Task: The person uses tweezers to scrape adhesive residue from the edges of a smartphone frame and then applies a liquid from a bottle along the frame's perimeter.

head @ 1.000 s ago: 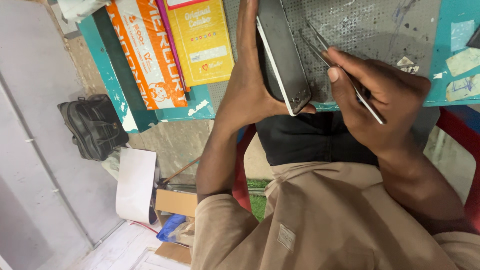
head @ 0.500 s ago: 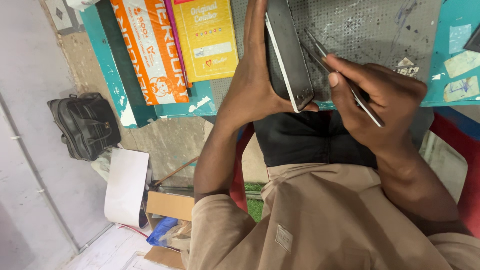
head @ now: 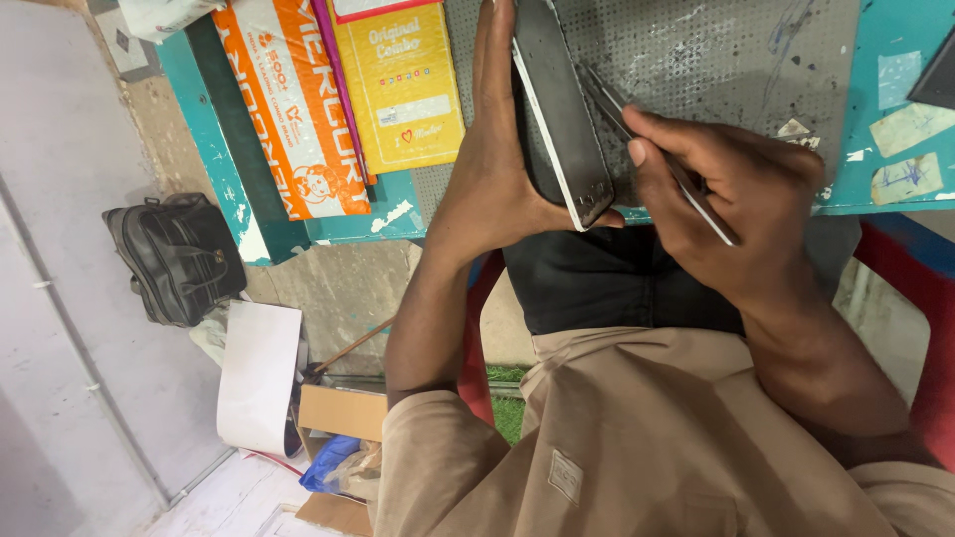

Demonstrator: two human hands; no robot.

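Note:
My left hand (head: 497, 169) grips a dark smartphone (head: 559, 109) on its edge, tilted upright over a grey dotted work mat (head: 716, 60). The phone's white side rim faces me and its top runs out of the frame. My right hand (head: 726, 194) pinches a thin pair of metal tweezers (head: 657, 149) like a pen. The tweezer tips point toward the phone's face, close behind its lower end. Whether the tips touch the phone is hidden.
The mat lies on a teal table (head: 895, 119) with paper scraps stuck on it. An orange packet (head: 303, 109) and a yellow packet (head: 403, 85) lie at the table's left. On the floor sit a black bag (head: 179, 259), white paper (head: 259, 378) and cardboard (head: 338, 413). A red chair (head: 925, 298) is under me.
The view has shifted slightly, so the floor items sit a little lower left. Both hands keep the same grips on phone and tweezers, with the phone raised a bit higher in frame.

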